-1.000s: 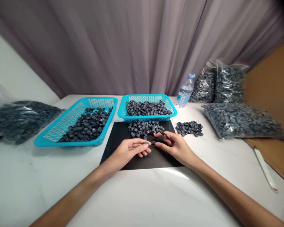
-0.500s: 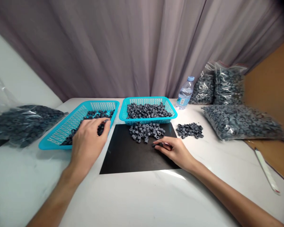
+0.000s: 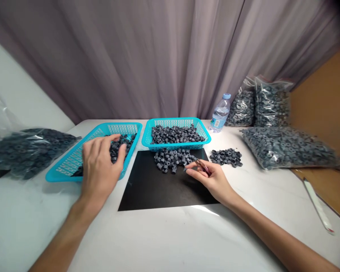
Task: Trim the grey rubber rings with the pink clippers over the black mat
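My left hand [image 3: 100, 162] is over the left blue basket [image 3: 62, 172], thumb and fingers apart with nothing seen between them. Under it, dark grey ring-shaped plastic pieces [image 3: 126, 140] lie in the basket. My right hand [image 3: 212, 179] is pinched closed above the black mat [image 3: 158, 192], around a slim, shiny reddish-brown tool [image 3: 203, 166] whose exact kind is unclear. A small grey tip or piece [image 3: 185, 169] shows at its fingertips. Just beyond, a heap of short grey plastic tubes [image 3: 171, 160] sits on the mat's far part.
A second blue basket [image 3: 175, 145] full of grey pieces stands behind the mat. To its right are a small pile of pieces [image 3: 226, 156] and a water bottle [image 3: 220, 113]. Filled plastic bags [image 3: 286, 147] [image 3: 42, 145] flank both sides. A white-handled knife-like tool [image 3: 317, 204] lies far right.
My left hand's thumb and fingers have spread apart, and the hand has shifted slightly left over the basket. The tool in my right hand has tilted upward; that hand stays over the mat.
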Available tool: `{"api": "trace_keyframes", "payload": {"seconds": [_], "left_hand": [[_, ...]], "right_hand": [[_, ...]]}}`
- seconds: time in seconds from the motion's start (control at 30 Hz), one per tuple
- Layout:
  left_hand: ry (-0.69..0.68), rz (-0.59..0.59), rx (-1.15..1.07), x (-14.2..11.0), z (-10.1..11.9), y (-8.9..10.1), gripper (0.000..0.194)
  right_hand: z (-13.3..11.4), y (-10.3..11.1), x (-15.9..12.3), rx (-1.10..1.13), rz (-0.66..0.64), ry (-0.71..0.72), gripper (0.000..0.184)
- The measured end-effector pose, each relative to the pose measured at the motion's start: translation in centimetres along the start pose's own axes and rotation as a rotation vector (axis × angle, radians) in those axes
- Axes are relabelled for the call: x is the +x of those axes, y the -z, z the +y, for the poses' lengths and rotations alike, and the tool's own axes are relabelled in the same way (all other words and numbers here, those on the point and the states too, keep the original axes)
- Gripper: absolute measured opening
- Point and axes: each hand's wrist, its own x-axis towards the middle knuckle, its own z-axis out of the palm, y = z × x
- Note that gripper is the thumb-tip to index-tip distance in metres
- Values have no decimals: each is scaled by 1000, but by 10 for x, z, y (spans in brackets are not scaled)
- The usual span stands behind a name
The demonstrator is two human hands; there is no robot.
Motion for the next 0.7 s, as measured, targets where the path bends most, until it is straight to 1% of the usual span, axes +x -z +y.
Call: {"api": "trace_keyframes", "payload": {"seconds": [0.07,0.13,0.17,0.2,0.23,0.3,0.43,0.5,0.6,0.7], "left_hand": [[-54,-3,-219,-10,22,-4,25],[-64,-136,-488,-26,45,-10,31],[-78,-237,-595,-34,56,-13,34],[-81,-341,-666,-42,66,-15,35],[-83,-419,-717,-49,74,-17,36],[-40,-491,-808,-59,84,-20,34],[99,-491,-992,-63,92,-20,18],[127,-495,-1034,-61,92,-18,12],[147,-498,-1044,-58,91,-17,10],[190,-514,-1065,-57,90,-17,10]], "right_hand": [[-2,-1,0,84,13,-43,27],[-2,-3,0,161,34,-102,29],[-2,-5,0,195,47,-128,31],[-2,-6,0,224,56,-146,32],[-2,-7,-1,247,58,-158,33],[-2,-10,-3,279,41,-170,33],[-4,-12,-7,288,-26,-174,32],[-6,-11,-8,258,-71,-158,31],[-10,-9,-8,205,-123,-108,30],[-12,-8,-8,160,-124,-83,29]]}}
